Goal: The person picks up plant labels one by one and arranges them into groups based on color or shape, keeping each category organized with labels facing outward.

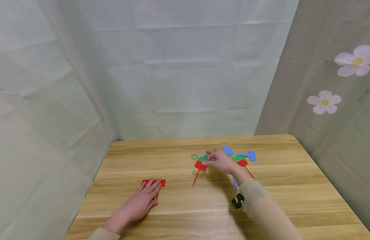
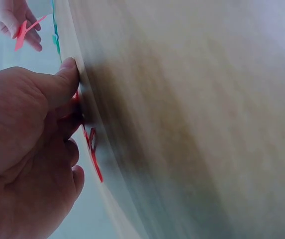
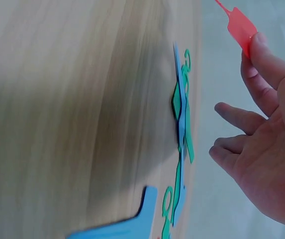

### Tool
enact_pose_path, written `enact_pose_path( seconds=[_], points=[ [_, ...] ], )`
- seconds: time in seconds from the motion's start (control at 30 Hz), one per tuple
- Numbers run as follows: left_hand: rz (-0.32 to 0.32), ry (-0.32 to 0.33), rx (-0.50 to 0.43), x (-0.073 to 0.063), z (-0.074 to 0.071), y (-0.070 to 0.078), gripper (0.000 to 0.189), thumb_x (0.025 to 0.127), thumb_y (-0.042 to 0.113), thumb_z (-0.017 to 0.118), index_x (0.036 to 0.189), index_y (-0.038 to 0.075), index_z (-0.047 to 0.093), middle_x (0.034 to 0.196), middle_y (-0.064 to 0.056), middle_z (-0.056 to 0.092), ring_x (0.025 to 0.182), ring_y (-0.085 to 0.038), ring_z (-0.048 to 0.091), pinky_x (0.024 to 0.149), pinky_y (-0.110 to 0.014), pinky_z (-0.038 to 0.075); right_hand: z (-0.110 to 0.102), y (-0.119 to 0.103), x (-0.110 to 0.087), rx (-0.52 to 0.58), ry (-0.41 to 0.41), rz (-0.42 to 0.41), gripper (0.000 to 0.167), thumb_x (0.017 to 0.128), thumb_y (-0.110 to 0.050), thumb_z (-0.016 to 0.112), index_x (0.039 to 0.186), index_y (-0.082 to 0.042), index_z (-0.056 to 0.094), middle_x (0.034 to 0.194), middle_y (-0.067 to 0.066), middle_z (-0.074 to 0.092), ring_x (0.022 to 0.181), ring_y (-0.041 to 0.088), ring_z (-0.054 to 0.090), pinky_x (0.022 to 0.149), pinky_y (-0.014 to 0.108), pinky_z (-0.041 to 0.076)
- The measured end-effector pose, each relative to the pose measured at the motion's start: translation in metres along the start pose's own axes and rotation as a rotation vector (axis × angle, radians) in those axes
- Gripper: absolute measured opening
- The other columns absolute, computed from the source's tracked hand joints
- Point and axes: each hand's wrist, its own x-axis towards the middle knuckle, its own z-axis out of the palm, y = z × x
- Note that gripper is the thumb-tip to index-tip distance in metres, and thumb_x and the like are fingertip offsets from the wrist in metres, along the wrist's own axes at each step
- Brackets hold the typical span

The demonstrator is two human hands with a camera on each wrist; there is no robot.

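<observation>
In the head view my right hand (image 1: 220, 161) pinches a red plastic tag (image 1: 200, 165) by its flat end, between thumb and forefinger. The tag's thin stem points down toward me. In the right wrist view this red tag (image 3: 240, 29) is held up off the table, the other fingers spread apart. My left hand (image 1: 144, 200) lies with straight fingers over red tag pieces (image 1: 163, 182) on the table at the left, covering most of them. From the left wrist view, a red loop and strip (image 2: 93, 144) show beside the fingers.
Behind and under the right hand lies a loose pile of tags: a blue T-shaped tag (image 1: 251, 155), a green tag (image 1: 239, 158) and another red tag (image 1: 242, 162). A small black device (image 1: 238, 201) sits by the right sleeve. Pale cloth (image 1: 185, 83) hangs behind the wooden table (image 1: 179, 213).
</observation>
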Motion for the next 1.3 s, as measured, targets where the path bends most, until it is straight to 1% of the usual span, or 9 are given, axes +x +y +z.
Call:
enact_pose_path(
  seconds=[0.2, 0.3, 0.47, 0.63, 0.77, 0.9, 1.1, 1.23, 1.3],
  points=[
    [0.004, 0.007, 0.001, 0.0, 0.0, -0.001, 0.064, 0.107, 0.024, 0.066, 0.16, -0.005, 0.044, 0.172, -0.017, 0.033, 0.16, -0.044, 0.022, 0.125, -0.067, 0.022, 0.011, -0.005, 0.004, 0.01, -0.028, -0.007, 0.018, 0.105, -0.031, 0.072, 0.094, -0.019, 0.078, 0.167, 0.021, 0.041, 0.161, 0.05, 0.008, 0.127, 0.068, 0.016],
    [0.001, 0.006, 0.005, 0.001, 0.0, -0.001, 0.064, 0.107, 0.024, 0.066, 0.16, -0.004, 0.044, 0.172, -0.017, 0.033, 0.16, -0.044, 0.022, 0.126, -0.066, 0.022, 0.018, -0.007, 0.006, 0.005, -0.028, -0.018, 0.017, 0.106, -0.03, 0.07, 0.096, -0.019, 0.079, 0.166, 0.021, 0.043, 0.161, 0.051, 0.01, 0.126, 0.07, 0.016],
    [-0.007, 0.002, 0.0, 0.001, -0.002, -0.001, 0.064, 0.107, 0.024, 0.066, 0.16, -0.004, 0.044, 0.172, -0.017, 0.034, 0.16, -0.043, 0.022, 0.125, -0.067, 0.022, 0.027, -0.012, 0.011, 0.023, -0.026, -0.024, 0.018, 0.106, -0.033, 0.069, 0.101, -0.019, 0.079, 0.164, 0.019, 0.047, 0.161, 0.05, 0.011, 0.127, 0.068, 0.015],
    [-0.015, -0.002, 0.007, 0.0, -0.003, -0.001, 0.064, 0.107, 0.024, 0.067, 0.16, -0.004, 0.045, 0.172, -0.017, 0.035, 0.16, -0.042, 0.023, 0.125, -0.067, 0.022, 0.038, -0.015, 0.014, 0.035, -0.032, -0.031, 0.022, 0.105, -0.04, 0.07, 0.098, -0.02, 0.076, 0.164, 0.017, 0.048, 0.161, 0.05, 0.011, 0.128, 0.066, 0.014],
    [-0.019, -0.004, 0.01, 0.001, -0.002, -0.001, 0.063, 0.107, 0.024, 0.067, 0.159, -0.003, 0.046, 0.171, -0.016, 0.035, 0.16, -0.042, 0.023, 0.125, -0.067, 0.023, 0.044, -0.019, 0.016, 0.041, -0.041, -0.036, 0.023, 0.105, -0.041, 0.07, 0.095, -0.02, 0.075, 0.164, 0.017, 0.047, 0.161, 0.051, 0.01, 0.127, 0.067, 0.015],
    [-0.023, -0.006, 0.011, 0.001, -0.002, -0.001, 0.063, 0.107, 0.025, 0.067, 0.159, -0.003, 0.046, 0.171, -0.016, 0.036, 0.161, -0.042, 0.023, 0.126, -0.066, 0.023, 0.049, -0.023, 0.018, 0.018, -0.057, -0.041, 0.024, 0.103, -0.041, 0.072, 0.091, -0.02, 0.075, 0.165, 0.02, 0.044, 0.161, 0.05, 0.009, 0.127, 0.068, 0.014],
    [-0.021, 0.001, 0.014, 0.003, -0.003, 0.0, 0.064, 0.106, 0.025, 0.068, 0.159, -0.003, 0.047, 0.171, -0.016, 0.037, 0.16, -0.041, 0.024, 0.126, -0.065, 0.023, 0.058, -0.024, 0.025, -0.084, -0.063, -0.076, 0.024, 0.1, -0.04, 0.078, 0.085, -0.02, 0.079, 0.162, 0.021, 0.047, 0.16, 0.05, 0.015, 0.127, 0.066, 0.018],
    [-0.021, 0.001, 0.017, 0.003, -0.003, 0.001, 0.064, 0.106, 0.025, 0.068, 0.159, -0.003, 0.047, 0.17, -0.016, 0.037, 0.16, -0.041, 0.024, 0.126, -0.065, 0.024, 0.064, -0.027, 0.028, -0.122, -0.067, -0.097, 0.021, 0.099, -0.036, 0.079, 0.086, -0.02, 0.081, 0.159, 0.02, 0.052, 0.159, 0.05, 0.019, 0.127, 0.066, 0.02],
    [-0.017, 0.002, 0.017, 0.003, -0.002, 0.001, 0.064, 0.106, 0.025, 0.068, 0.159, -0.003, 0.047, 0.17, -0.016, 0.038, 0.16, -0.041, 0.024, 0.126, -0.065, 0.024, 0.066, -0.03, 0.029, -0.125, -0.07, -0.1, 0.019, 0.1, -0.034, 0.078, 0.087, -0.019, 0.081, 0.159, 0.02, 0.052, 0.159, 0.051, 0.019, 0.127, 0.067, 0.018]
  ],
)
